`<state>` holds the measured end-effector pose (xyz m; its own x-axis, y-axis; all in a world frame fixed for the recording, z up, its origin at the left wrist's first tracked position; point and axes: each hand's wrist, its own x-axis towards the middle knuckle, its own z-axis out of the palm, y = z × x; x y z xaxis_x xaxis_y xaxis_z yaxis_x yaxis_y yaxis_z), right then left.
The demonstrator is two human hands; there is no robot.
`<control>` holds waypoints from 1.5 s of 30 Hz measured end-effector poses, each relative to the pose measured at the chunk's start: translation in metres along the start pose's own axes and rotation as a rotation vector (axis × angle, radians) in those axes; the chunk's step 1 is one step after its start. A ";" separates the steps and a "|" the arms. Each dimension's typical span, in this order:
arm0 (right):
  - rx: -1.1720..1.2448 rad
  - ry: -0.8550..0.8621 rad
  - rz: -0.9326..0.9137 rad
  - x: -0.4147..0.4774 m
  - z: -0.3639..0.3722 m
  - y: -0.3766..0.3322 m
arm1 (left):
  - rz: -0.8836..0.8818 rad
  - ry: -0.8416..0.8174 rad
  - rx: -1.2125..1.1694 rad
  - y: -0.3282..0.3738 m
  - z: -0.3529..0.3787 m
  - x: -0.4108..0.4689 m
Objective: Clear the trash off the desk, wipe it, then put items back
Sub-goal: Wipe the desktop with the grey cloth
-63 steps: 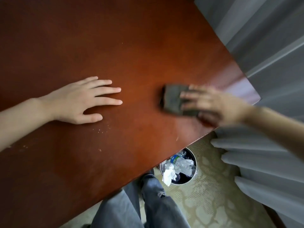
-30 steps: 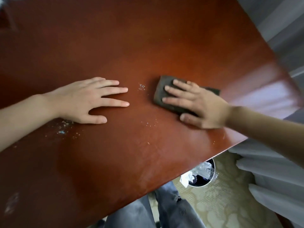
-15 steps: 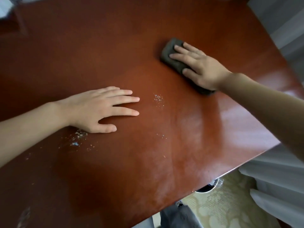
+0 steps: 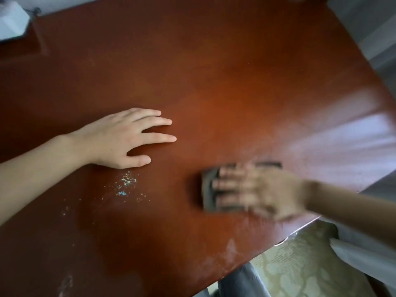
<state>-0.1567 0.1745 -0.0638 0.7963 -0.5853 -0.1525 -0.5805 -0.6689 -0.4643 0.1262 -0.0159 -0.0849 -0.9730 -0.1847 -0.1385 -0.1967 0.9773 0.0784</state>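
A dark grey folded cloth (image 4: 209, 186) lies flat on the reddish-brown desk (image 4: 214, 82), near its right front edge. My right hand (image 4: 257, 191) presses on the cloth with straight fingers and is blurred by motion. My left hand (image 4: 126, 138) rests flat on the desk left of centre, fingers spread, holding nothing. A patch of small glittery crumbs (image 4: 127, 185) lies just in front of my left hand, and fainter specks (image 4: 66, 210) trail off to the left.
A white object (image 4: 11, 22) sits at the far left corner, cut off by the frame. Grey curtains (image 4: 368, 33) hang along the right side. Patterned carpet (image 4: 300, 271) and a grey trouser leg (image 4: 240, 284) show below the desk's front edge.
My right hand has pulled the cloth from the far middle of the desk back toward the front right edge. My left hand stays planted. The view has shifted, so the waste bin is out of sight.
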 end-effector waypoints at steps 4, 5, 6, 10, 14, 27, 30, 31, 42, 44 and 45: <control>-0.208 0.332 0.498 0.018 -0.033 0.120 | -0.008 -0.018 0.058 -0.009 0.002 -0.010; -0.195 0.393 0.592 0.026 -0.041 0.137 | -0.025 -0.025 0.069 -0.010 0.003 -0.013; -0.168 0.415 0.695 0.036 -0.044 0.144 | -0.045 -0.031 0.075 -0.011 0.003 -0.015; -0.190 0.415 0.710 0.069 -0.038 0.120 | -0.086 -0.033 0.053 -0.013 0.005 -0.019; -0.249 0.211 0.321 0.027 0.024 0.021 | -0.067 -0.027 0.046 -0.016 0.002 -0.017; -0.101 0.546 0.922 0.007 -0.044 0.145 | -0.010 -0.014 0.104 -0.022 -0.003 -0.011; 0.014 0.629 1.254 0.039 -0.069 0.178 | 0.011 0.011 0.093 -0.021 -0.001 -0.011; 0.009 0.616 1.246 0.052 -0.072 0.180 | 0.016 0.009 0.089 -0.022 0.000 -0.011; -0.254 0.028 -0.129 0.089 -0.042 0.119 | -0.055 0.046 -0.005 -0.087 -0.008 -0.024; -0.219 0.046 -0.097 0.109 -0.064 0.158 | -0.096 0.040 -0.011 -0.103 -0.008 -0.029; -0.199 0.072 -0.053 0.123 -0.078 0.181 | -0.128 0.038 -0.019 -0.110 -0.007 -0.033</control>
<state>-0.1770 -0.0539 -0.0981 0.8165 -0.5735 -0.0668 -0.5662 -0.7725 -0.2875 0.1786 -0.1179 -0.0819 -0.9436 -0.3117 -0.1113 -0.3213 0.9435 0.0814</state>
